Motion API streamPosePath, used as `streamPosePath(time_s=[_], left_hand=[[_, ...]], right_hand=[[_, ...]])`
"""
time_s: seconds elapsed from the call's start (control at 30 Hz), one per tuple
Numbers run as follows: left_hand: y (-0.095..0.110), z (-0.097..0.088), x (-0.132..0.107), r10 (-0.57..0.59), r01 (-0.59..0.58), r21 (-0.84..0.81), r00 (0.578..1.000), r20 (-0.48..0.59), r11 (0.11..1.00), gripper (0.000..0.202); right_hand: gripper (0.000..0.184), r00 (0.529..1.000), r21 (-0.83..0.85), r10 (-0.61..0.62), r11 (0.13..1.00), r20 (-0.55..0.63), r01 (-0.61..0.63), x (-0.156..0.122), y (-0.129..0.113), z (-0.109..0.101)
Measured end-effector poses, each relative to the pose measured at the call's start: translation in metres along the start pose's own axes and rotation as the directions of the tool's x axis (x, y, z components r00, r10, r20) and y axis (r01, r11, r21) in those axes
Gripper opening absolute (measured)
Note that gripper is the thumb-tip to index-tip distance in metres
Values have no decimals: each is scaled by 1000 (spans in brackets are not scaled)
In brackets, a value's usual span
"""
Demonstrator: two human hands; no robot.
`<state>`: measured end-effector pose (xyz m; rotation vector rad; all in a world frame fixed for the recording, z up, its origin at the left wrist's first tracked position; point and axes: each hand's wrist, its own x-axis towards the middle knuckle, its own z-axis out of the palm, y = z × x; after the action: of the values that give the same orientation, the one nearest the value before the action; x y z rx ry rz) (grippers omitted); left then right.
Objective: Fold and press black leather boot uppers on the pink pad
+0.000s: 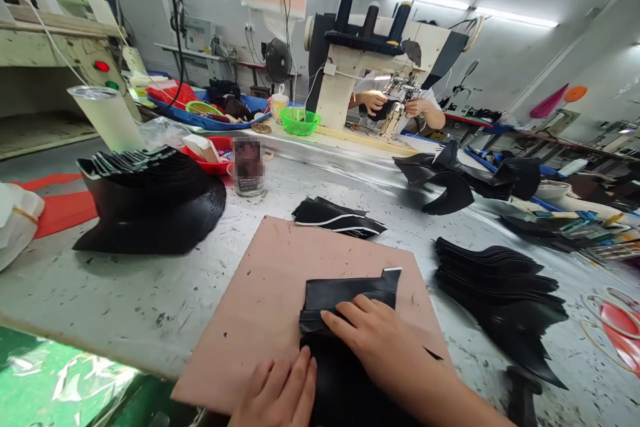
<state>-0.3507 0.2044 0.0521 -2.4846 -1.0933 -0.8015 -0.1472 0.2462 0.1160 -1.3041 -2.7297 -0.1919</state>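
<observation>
Board (245,307) lies open between its left edge and the black piece (340,290).

black stacks (500,300) flank the pink board (255,293), gaps either side.

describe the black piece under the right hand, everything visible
The black piece looks like smooth, shiny leather, with a fold or seam across and a white-edged tab at its far right corner. It lies on the pinkish board, partly out of frame, right hand on it, left hand at its left edge.
</observation>
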Motion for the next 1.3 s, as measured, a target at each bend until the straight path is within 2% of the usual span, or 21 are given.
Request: streamPosePath(time_s=[0.17,0.43,0.63,0.77,0.9,1.0,1.13,1.23,1.3], left_hand=[[3,-7,9,-22,22,-36,1000,3,999,46],[4,-11,15,-33,33,-13,999,18,999,51],[4,-6,7,-32,33,-26,999,18,999,42],[3,-5,3,-33,33,-34,999,9,999,39],[-2,-3,7,38,-35,-71,999,36,997,41],[-6,1,11,94,-94,-64,996,-11,994,45],[-7,7,13,98,-95,27,987,-127,995,41],[-7,8,15,89,-77,78,981,-172,994,41],[-7,8,16,96,-81,90,979,-177,993,42]], right_hand=[[29,1000,25,4,1000,29,-5,2,-1,-10],[28,999,-92,1,996,-34,-4,2,-15,-7],[22,1000,-121,-19,993,-2,18,1,-20,-4],[26,1000,-114,-19,993,22,22,0,-20,-4],[28,1000,-113,-23,993,13,24,2,-20,-5],[28,1000,-108,-19,994,-24,16,3,-21,-3],[37,997,-70,-35,997,-67,30,3,-19,3],[41,997,19,60,998,43,-61,-5,-7,2],[39,953,110,235,960,192,-258,-17,6,-3]])
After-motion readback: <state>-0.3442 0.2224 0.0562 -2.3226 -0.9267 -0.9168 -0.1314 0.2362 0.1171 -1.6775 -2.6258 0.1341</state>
